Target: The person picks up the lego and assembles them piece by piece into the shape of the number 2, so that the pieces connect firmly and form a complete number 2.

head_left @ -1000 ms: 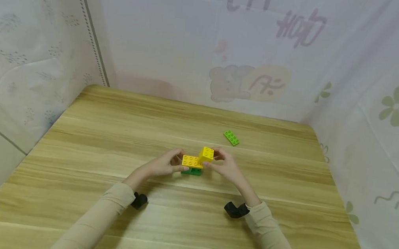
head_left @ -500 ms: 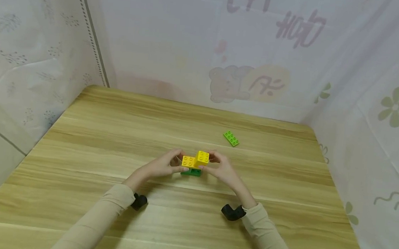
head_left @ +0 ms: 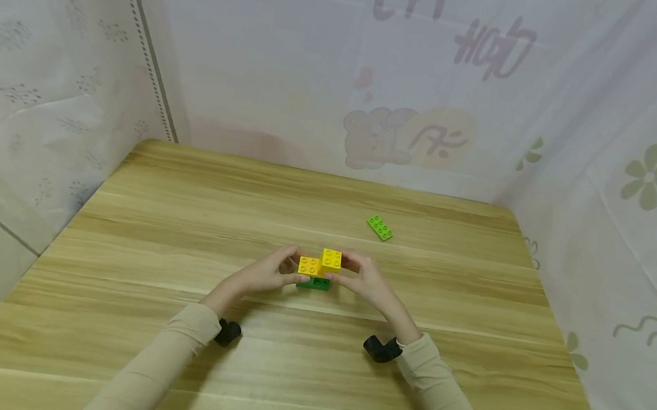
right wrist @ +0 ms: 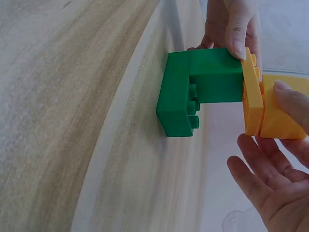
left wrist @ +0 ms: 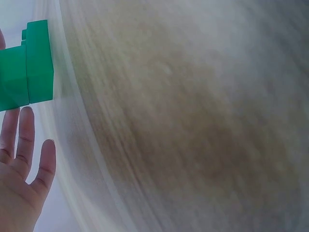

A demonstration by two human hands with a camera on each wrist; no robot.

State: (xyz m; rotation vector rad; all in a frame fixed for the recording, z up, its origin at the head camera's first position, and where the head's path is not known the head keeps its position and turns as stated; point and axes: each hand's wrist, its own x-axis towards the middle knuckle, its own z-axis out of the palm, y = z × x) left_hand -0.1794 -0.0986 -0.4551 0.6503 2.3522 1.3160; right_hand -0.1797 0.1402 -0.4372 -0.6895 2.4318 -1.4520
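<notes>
In the right wrist view a toy brick stack stands on the table: a long green brick (right wrist: 174,96) below, a smaller green brick (right wrist: 217,75) on one end, and a flat yellow brick (right wrist: 252,94) reaching out over the top. My left hand (head_left: 260,274) grips this stack, its thumb at the edge where flat yellow brick meets green. At the other end of the flat brick sits a square yellow brick (head_left: 331,259), pinched by my right hand (head_left: 371,280) between thumb and fingers. A thin slanted gap shows between these two yellow bricks.
A flat lime-green brick (head_left: 380,228) lies on the wooden table (head_left: 235,203) beyond the right hand. Black wrist mounts (head_left: 383,349) stick inward from both wrists. Patterned white cloth (head_left: 270,63) encloses the table at the back and sides.
My right hand has brought the square yellow brick left and down onto the right end of the flat yellow brick, levelling it from a tilt. The left hand keeps its grip almost unmoved.
</notes>
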